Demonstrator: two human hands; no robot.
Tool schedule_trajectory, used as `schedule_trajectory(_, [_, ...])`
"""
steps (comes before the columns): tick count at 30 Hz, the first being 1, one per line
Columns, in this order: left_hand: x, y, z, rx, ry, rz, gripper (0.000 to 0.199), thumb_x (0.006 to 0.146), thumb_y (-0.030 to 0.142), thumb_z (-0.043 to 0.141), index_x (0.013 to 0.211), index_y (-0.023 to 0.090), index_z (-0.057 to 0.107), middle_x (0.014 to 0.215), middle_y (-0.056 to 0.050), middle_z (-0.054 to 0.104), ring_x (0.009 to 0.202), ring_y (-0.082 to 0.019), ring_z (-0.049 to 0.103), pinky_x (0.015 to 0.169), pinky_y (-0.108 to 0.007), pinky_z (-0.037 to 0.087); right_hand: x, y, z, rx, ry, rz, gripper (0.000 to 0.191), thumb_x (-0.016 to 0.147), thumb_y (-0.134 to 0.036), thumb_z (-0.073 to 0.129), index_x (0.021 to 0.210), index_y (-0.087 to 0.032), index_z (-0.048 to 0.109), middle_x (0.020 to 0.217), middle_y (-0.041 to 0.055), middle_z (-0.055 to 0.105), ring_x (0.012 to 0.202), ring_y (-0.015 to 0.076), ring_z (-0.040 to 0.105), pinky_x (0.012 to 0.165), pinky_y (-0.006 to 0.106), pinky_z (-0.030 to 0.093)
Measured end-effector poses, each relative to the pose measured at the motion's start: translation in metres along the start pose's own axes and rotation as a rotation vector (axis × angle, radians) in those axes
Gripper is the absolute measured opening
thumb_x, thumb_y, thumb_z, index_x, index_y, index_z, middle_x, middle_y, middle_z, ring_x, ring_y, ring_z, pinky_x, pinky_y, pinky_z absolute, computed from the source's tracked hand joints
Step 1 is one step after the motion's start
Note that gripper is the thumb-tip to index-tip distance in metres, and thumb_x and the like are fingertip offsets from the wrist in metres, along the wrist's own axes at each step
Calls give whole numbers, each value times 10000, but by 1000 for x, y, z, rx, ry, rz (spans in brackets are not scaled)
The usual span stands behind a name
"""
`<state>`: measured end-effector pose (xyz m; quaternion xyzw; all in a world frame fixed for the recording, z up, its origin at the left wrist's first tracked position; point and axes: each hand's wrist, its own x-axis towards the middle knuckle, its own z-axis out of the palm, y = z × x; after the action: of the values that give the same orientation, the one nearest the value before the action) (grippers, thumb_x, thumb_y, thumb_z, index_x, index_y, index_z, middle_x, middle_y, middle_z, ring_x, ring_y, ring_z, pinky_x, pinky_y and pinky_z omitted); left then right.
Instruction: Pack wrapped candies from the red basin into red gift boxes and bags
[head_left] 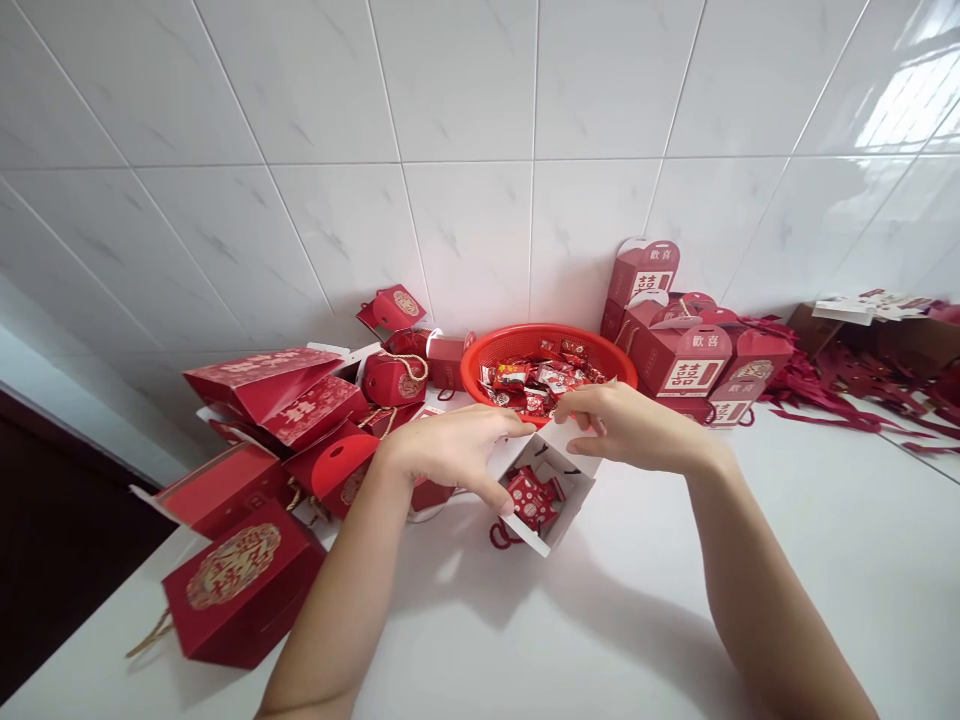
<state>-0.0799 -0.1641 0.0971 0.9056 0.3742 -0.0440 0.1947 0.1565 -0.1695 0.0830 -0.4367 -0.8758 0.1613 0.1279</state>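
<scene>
We've got the open box [571, 498] on the tbl. [637, 630], approx. centre, w/ wrapped sweets [531, 498] inside. Our L hand [442, 448] grips its left side, thumb on the rim; our R hand [634, 425] pinches the far flap [559, 436], fingers curled. Red basket [491, 345] sits just beyond, at 12 o'clock; stacked cartons [679, 360] at 2. If we pull unevenly, the card may crease or the box tip, spilling sweets.
</scene>
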Motion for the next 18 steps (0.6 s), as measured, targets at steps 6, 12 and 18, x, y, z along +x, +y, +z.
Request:
schedule_trajectory(6, [-3,4,-1,-3,-1,-36,926,669,462,827,1486,206,474,1527,-94,496,1393,-332,448,1079,-333,402,-8,2,-5,-44,-40,75,215,857,-270,626,1039,-218,728,1075,80,664,891,220,623,690,297,444])
schedule_trajectory(12, [-4,2,1,-2,17,-25,918,684,453,809,1499,221,453,1531,-90,489,1385,-322,457,1100,-349,384,-11,1,-2,-39,-86,158,337,812,-285,682,1139,-208,684,1111,101,680,924,243,643,642,285,463])
schedule_trajectory(18, [-3,-2,2,-29,22,-8,894,678,474,801,1476,226,482,1488,-78,531,1344,-331,497,1047,-337,428,-11,-12,2,-135,-77,174,361,761,-256,744,1111,-209,669,1049,87,699,958,269,644,663,296,447])
